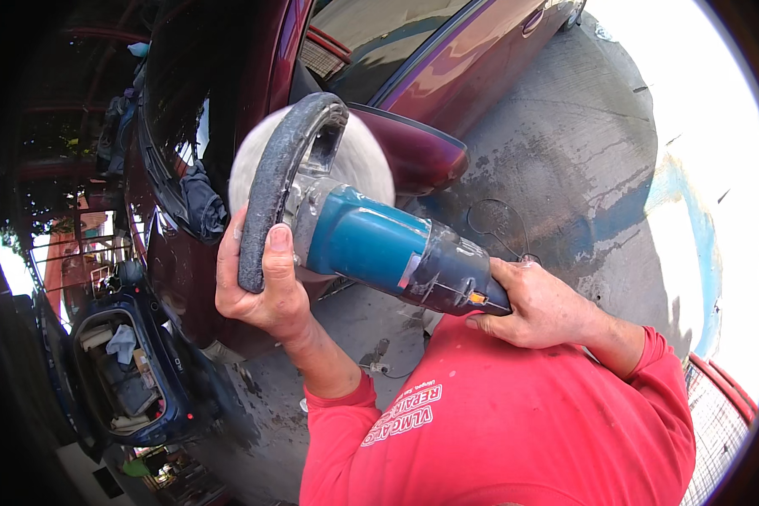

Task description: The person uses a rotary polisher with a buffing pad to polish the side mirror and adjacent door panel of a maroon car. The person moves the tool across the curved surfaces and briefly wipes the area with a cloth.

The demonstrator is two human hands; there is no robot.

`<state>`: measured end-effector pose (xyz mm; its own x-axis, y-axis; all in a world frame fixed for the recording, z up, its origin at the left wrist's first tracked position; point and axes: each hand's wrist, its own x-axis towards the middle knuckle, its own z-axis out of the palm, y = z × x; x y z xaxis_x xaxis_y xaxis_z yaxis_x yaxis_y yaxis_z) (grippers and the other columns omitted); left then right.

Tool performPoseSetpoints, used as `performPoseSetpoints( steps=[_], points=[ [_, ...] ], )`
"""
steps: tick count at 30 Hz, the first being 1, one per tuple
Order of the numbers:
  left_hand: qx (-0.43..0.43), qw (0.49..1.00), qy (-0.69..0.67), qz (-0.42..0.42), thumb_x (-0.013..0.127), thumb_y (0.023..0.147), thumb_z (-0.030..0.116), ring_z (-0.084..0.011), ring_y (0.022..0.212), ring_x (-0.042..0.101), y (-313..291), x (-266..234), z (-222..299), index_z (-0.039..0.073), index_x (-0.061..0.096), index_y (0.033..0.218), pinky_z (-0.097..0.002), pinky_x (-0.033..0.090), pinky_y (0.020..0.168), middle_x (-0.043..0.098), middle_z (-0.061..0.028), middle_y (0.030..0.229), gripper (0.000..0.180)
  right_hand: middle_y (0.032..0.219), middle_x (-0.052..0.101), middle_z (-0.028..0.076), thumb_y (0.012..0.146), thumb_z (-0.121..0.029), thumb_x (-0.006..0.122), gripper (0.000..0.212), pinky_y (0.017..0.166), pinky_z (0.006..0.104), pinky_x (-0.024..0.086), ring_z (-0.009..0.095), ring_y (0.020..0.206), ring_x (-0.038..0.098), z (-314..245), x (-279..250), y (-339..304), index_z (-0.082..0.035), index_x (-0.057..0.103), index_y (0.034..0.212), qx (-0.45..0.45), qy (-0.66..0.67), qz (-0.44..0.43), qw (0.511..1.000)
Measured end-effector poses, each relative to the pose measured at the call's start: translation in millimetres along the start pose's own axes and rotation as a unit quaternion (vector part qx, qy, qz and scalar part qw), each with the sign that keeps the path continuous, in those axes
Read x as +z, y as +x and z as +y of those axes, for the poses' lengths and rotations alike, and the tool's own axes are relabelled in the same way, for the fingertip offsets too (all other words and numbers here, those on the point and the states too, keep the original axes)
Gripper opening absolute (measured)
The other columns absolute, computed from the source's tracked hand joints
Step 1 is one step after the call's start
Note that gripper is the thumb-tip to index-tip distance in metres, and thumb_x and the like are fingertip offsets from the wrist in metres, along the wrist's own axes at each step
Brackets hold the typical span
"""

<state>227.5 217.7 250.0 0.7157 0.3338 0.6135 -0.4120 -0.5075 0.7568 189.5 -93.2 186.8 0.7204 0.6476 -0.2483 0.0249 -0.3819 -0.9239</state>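
Your red shirt (514,413) fills the near edge. Your right hand (544,304) wraps the rear of the rotary polisher (371,234), which slants across the middle; your left hand (268,291) grips the low end of its black loop handle (274,164). Just beyond, the pale round pad (369,160) overlaps the side mirror (417,150) of the maroon car (485,72); I cannot tell if they touch. Farther left stands a dark blue car (170,350), rear open.

Grey concrete floor (565,126), marked with dark patches. Thin dark cable (523,229) lies on it, loosely looped. Small pale object (379,368), kind unclear, well apart. Maroon car (463,93) stands there too.
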Motion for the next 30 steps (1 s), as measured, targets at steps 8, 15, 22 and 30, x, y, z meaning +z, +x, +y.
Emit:
performPoseSetpoints(
  steps=[8, 15, 22, 30],
  points=[
    [-0.02, 0.998, -0.035, -0.041, 0.082, 0.089, 0.002, -0.0184, 0.09, 0.075, -4.0, 21.3, 17.0, -0.013, 0.074, 0.124, -0.0276, 0.06, 0.082, 0.079, -0.0171, 0.107, 0.039, 0.094, 0.072, 0.032, 0.091, -0.027, 0.083, 0.048, 0.082, 0.0522, 0.056, 0.049, 0.094, 0.074, -15.1, -17.8, -35.2, 0.008, 0.06, 0.115, 0.044, 0.013, 0.011, 0.999],
    [-0.05, 0.998, -0.035, -0.034, 0.077, 0.094, 0.0, -0.018, 0.09, 0.075, 16.1, 28.2, 37.4, -0.015, 0.073, 0.125, -0.0272, 0.06, 0.085, 0.079, -0.0185, 0.107, 0.035, 0.079, 0.069, 0.029, 0.091, -0.023, 0.08, 0.041, 0.076, 0.0513, 0.057, 0.047, 0.085, 0.074, -25.0, -32.4, -32.8, 0.008, 0.06, 0.109, 0.009, 0.013, -0.014, 1.0],
    [-0.042, 0.996, -0.059, -0.049, 0.077, 0.095, 0.003, -0.0128, 0.08, 0.069, 25.3, 41.4, 32.0, -0.014, 0.073, 0.124, -0.0228, 0.053, 0.07, 0.077, -0.0141, 0.101, 0.034, 0.087, 0.073, 0.025, 0.094, -0.023, 0.081, 0.043, 0.075, 0.0463, 0.06, 0.04, 0.08, 0.077, -29.2, -42.0, -35.3, 0.006, 0.061, 0.117, 0.049, -0.022, 0.012, 0.999],
    [-0.041, 0.999, 0.01, -0.014, 0.077, 0.096, 0.008, -0.0053, 0.059, 0.051, 37.1, 17.7, 29.3, -0.013, 0.074, 0.122, -0.0215, 0.032, 0.053, 0.074, -0.0089, 0.086, 0.034, 0.082, 0.07, 0.033, 0.094, -0.028, 0.077, 0.046, 0.08, 0.0525, 0.058, 0.05, 0.09, 0.074, -36.6, -26.8, -13.3, 0.013, 0.06, 0.104, 0.02, 0.033, -0.041, 0.998]
  ],
)
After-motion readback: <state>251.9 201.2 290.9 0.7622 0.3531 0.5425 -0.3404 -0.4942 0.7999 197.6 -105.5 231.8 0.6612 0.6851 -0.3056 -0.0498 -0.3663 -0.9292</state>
